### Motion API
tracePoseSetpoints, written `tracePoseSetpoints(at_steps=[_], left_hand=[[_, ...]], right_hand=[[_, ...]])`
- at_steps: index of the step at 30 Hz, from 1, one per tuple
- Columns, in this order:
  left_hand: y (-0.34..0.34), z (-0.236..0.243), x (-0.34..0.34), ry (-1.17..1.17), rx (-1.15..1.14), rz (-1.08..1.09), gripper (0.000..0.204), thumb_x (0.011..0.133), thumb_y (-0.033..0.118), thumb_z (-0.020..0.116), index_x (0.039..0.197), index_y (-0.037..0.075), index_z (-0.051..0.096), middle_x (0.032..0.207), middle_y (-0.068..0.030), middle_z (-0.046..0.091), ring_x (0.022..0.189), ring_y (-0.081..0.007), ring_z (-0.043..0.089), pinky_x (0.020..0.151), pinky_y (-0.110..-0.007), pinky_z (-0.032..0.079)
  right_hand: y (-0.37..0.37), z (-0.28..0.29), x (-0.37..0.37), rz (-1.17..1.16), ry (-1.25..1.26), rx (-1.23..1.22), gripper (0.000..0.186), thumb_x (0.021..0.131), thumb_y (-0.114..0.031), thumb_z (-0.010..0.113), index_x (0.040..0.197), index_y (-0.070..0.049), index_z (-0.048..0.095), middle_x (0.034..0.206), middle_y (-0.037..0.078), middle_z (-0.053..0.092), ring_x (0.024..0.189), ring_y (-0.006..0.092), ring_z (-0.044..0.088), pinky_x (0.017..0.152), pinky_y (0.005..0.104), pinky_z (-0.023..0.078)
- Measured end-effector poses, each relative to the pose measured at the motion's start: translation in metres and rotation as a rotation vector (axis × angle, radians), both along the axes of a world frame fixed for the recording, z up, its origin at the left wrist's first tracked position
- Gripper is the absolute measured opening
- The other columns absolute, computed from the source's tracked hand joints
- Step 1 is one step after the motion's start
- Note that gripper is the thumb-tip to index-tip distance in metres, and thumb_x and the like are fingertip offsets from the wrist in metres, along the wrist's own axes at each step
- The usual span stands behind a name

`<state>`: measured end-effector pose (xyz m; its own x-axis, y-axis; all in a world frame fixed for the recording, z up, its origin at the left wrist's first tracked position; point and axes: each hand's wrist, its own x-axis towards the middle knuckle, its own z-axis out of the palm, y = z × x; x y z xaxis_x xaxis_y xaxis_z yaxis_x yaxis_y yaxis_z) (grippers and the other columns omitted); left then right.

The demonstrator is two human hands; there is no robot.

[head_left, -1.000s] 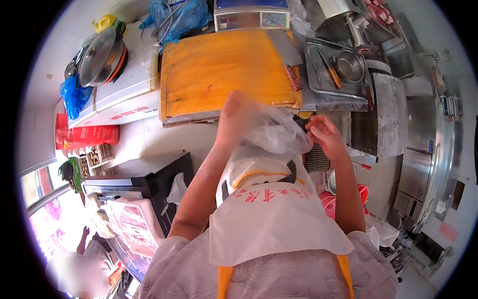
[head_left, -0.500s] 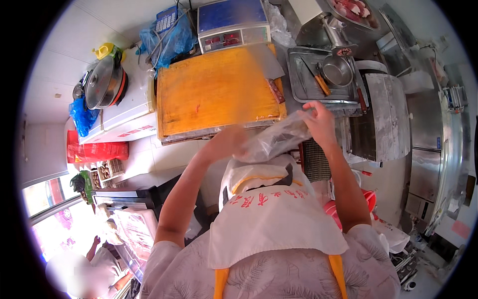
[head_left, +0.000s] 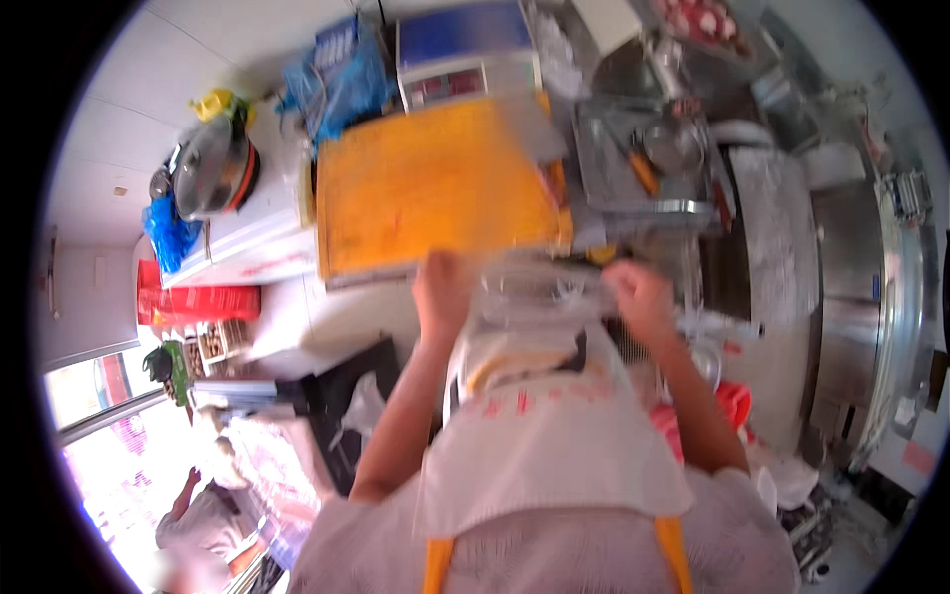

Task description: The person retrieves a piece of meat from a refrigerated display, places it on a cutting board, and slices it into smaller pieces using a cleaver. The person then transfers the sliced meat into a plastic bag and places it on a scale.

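A clear plastic bag (head_left: 542, 287) is stretched between my two hands, in front of my white apron (head_left: 544, 436). Closed in a fist, my left hand (head_left: 442, 297) grips its left end near the front edge of the yellow cutting board (head_left: 416, 188). The right end is pinched in my right hand (head_left: 638, 295), whose fingers are curled and smeared by motion. On the board's right side lies a cleaver (head_left: 532, 129), its handle toward me.
Behind the board stands a blue-topped scale (head_left: 463, 40). To the right, a metal tray (head_left: 606, 178) holds a pot (head_left: 673, 148) and an orange-handled tool (head_left: 643, 173), below a meat grinder (head_left: 668, 64). A lidded pan (head_left: 213, 168) is at left. Another person (head_left: 213, 520) is at lower left.
My left hand has moved left and my right hand down, drawing the bag out wider between them. The view has shifted slightly and blurred.
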<state>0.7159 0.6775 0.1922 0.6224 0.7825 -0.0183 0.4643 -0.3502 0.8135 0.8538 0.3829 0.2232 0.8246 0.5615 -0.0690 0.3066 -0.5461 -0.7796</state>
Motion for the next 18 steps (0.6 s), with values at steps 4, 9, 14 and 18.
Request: tracePoseSetpoints(at_steps=[4, 9, 14, 18], left_hand=[[0.007, -0.024, 0.017, -0.028, 0.108, -0.275, 0.015, 0.085, 0.004, 0.074, 0.097, -0.001, 0.067, 0.086, -0.0102, 0.072, 0.077, -0.0168, 0.069, 0.074, -0.032, 0.055], [-0.021, 0.033, 0.065, -0.145, -1.025, -0.436, 0.007, 0.095, 0.001, 0.070, 0.094, -0.004, 0.066, 0.096, -0.0105, 0.076, 0.087, -0.0190, 0.074, 0.082, -0.030, 0.058], [-0.050, 0.025, 0.112, -0.047, -1.075, -0.413, 0.023, 0.099, 0.004, 0.071, 0.118, -0.009, 0.068, 0.103, -0.0096, 0.076, 0.096, -0.0176, 0.073, 0.087, -0.028, 0.058], [-0.069, 0.015, 0.164, 0.060, -0.964, -0.444, 0.045, 0.098, 0.006, 0.074, 0.139, -0.008, 0.063, 0.108, -0.0089, 0.074, 0.097, -0.0150, 0.071, 0.089, -0.028, 0.057]], right_hand=[[0.013, 0.029, 0.026, -0.143, 0.249, 0.017, 0.020, 0.098, -0.022, 0.073, 0.103, -0.003, 0.075, 0.077, 0.001, 0.065, 0.072, 0.0106, 0.060, 0.070, 0.0289, 0.049], [-0.026, 0.035, 0.063, -0.315, 0.965, 0.737, 0.007, 0.098, -0.012, 0.072, 0.101, -0.007, 0.071, 0.086, -0.002, 0.067, 0.079, 0.0142, 0.065, 0.079, 0.0294, 0.051], [-0.061, 0.031, 0.117, -0.435, 1.015, 0.869, 0.008, 0.099, -0.014, 0.074, 0.102, -0.011, 0.069, 0.090, -0.003, 0.067, 0.078, 0.0117, 0.064, 0.074, 0.0289, 0.051], [-0.084, 0.021, 0.171, -0.457, 1.037, 0.873, 0.009, 0.099, -0.015, 0.075, 0.100, -0.013, 0.067, 0.088, -0.003, 0.066, 0.076, 0.0103, 0.064, 0.069, 0.0287, 0.051]])
